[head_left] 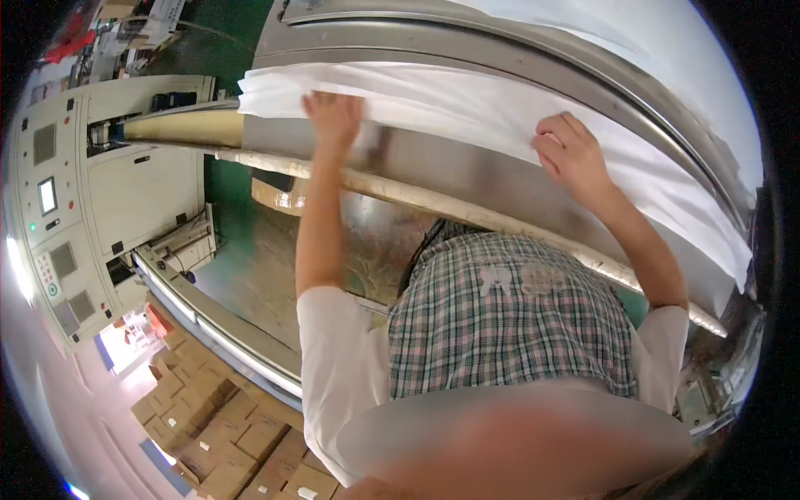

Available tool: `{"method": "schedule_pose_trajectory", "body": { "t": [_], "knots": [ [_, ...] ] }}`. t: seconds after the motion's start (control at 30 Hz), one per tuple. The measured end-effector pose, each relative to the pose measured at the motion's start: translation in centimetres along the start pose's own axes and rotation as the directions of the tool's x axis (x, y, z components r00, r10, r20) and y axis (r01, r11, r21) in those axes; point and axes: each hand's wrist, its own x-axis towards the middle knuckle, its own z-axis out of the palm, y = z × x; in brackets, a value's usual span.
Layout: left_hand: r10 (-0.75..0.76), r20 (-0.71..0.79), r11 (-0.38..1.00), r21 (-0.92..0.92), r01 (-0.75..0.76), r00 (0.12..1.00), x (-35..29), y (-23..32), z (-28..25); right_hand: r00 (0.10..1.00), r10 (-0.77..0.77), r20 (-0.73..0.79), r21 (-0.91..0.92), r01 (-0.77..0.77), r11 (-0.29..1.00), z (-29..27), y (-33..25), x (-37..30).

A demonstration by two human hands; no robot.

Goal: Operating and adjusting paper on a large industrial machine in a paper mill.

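White cloth [450,96] under two hands on a metal surface

In the head view, the grey metal surface [475,162] ran crosswise before the person, a pale, worn bar [433,196] along its near edge; to the left stood a cream cabinet [150,196] with a small lit screen [47,196], on a green floor [229,187]; cardboard boxes [221,425] were massed at the lower left.

The left hand [336,117] was blurred, its fingers over the cloth near the left end, and whether they pinched it I cannot tell; the right hand [575,150] was curled at the cloth farther right, thumb close to the fingers, though whether fabric lay between them I cannot tell; the dark fisheye rim cut off the far right.

The cloth lay as a long, plain strip across the metal, softly creased, its left end uneven, its right part widening toward a pointed corner.
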Motion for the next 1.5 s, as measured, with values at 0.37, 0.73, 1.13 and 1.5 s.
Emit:
{"method": "schedule_pose_trajectory", "body": {
  "t": [0.37, 0.73, 1.13, 1.5],
  "knots": [
    [-0.346, -0.225, 0.932, -0.195, 0.306, 0.911, 5.8, -16.3, -6.5, 0.970, 0.241, 0.015, 0.000, -0.241, 0.971, 2.0, -1.7, 1.0],
    [-0.121, 0.573, 0.990, 0.015, 0.137, 0.811, 4.9, -23.1, -6.6, 0.957, 0.288, -0.028, -0.008, -0.288, 0.958, 2.4, -2.2, 1.5],
    [0.317, -0.173, 0.840, -0.406, -0.361, 0.933, 9.2, 0.7, -2.9, 0.940, 0.335, -0.068, -0.158, -0.342, 0.926, 3.6, -1.5, -0.1],
    [0.007, 0.098, 1.000, -0.020, -0.005, 0.995, 3.2, -14.4, 4.0, 0.764, 0.581, -0.282, -0.447, -0.640, 0.625, -4.7, 8.0, -16.0]
  ]
}}
